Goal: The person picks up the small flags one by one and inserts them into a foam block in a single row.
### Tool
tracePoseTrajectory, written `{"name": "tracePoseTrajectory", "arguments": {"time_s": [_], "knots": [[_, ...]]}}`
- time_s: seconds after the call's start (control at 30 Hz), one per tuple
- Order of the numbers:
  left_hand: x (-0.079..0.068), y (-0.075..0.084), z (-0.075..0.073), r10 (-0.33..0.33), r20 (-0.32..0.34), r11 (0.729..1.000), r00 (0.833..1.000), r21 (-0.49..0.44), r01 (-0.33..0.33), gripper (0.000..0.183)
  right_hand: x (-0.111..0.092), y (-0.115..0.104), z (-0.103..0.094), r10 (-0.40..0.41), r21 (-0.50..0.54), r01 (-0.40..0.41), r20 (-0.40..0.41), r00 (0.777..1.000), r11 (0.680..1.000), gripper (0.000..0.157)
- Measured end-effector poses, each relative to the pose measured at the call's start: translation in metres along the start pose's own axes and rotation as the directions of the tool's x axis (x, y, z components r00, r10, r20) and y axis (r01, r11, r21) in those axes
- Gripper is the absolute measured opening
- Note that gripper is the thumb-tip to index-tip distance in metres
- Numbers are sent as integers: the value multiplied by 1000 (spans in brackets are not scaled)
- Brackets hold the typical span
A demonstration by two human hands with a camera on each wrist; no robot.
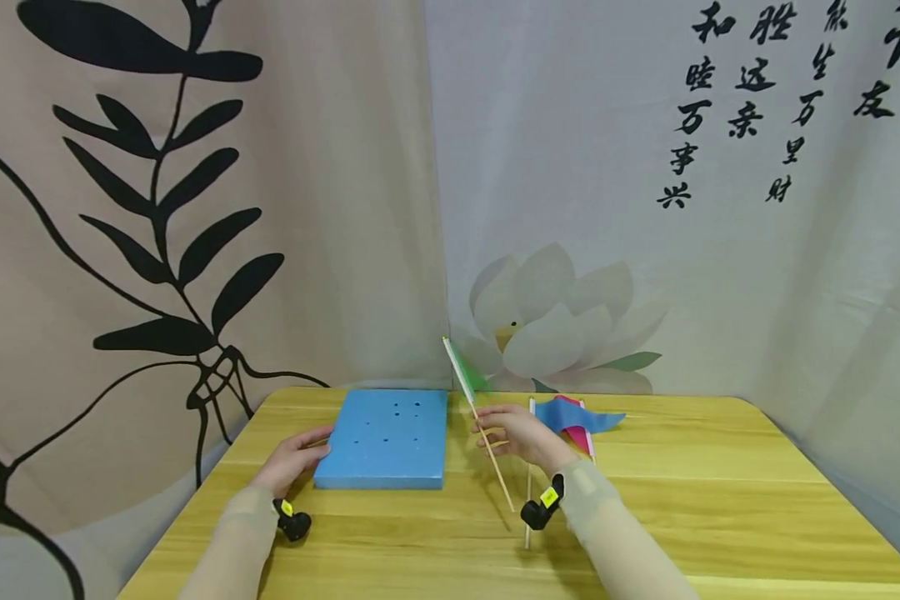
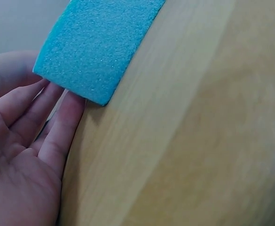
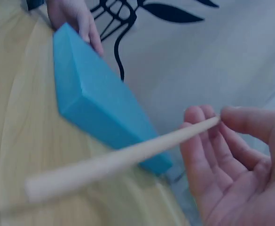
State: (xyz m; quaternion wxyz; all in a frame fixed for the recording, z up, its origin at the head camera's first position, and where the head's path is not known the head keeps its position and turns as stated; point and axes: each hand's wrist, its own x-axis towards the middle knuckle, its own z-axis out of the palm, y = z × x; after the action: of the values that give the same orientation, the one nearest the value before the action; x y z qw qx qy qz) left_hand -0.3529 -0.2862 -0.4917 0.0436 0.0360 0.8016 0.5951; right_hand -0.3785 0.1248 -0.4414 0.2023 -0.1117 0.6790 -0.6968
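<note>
My right hand (image 1: 523,435) pinches the stick of a small green flag (image 1: 465,372) between thumb and fingertips. The flag tilts, its green end up and to the left, its bare wooden stick (image 3: 128,155) slanting down toward me. At the left side of a blue foam board (image 1: 390,462) is my left hand (image 1: 291,462), its fairly straight fingers touching the board's side. Small dark holes dot the board's top. The wrist view shows the left fingers (image 2: 57,134) right against the foam's edge.
Right of and beyond the right hand lie a blue flag (image 1: 573,415) and a red flag (image 1: 579,442), overlapping, partly hidden by that hand and forearm. The wooden table (image 1: 720,508) ends at a printed curtain (image 1: 360,208) behind.
</note>
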Motion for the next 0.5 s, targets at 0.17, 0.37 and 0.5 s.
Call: {"name": "tracePoseTrajectory", "arguments": {"time_s": [0.17,0.37,0.5], "knots": [[-3,3,2,-1,-17,1000,1000,-3,1,51,7,-17,18,-69,71,72,-40,997,995,32],[-2,2,4,4,-22,1000,1000,-9,-4,50,18,-33,45,-133,139,148,-110,985,979,24],[-3,2,5,3,-31,1000,1000,3,-3,49,27,-40,70,-182,156,200,-122,976,967,24]]}}
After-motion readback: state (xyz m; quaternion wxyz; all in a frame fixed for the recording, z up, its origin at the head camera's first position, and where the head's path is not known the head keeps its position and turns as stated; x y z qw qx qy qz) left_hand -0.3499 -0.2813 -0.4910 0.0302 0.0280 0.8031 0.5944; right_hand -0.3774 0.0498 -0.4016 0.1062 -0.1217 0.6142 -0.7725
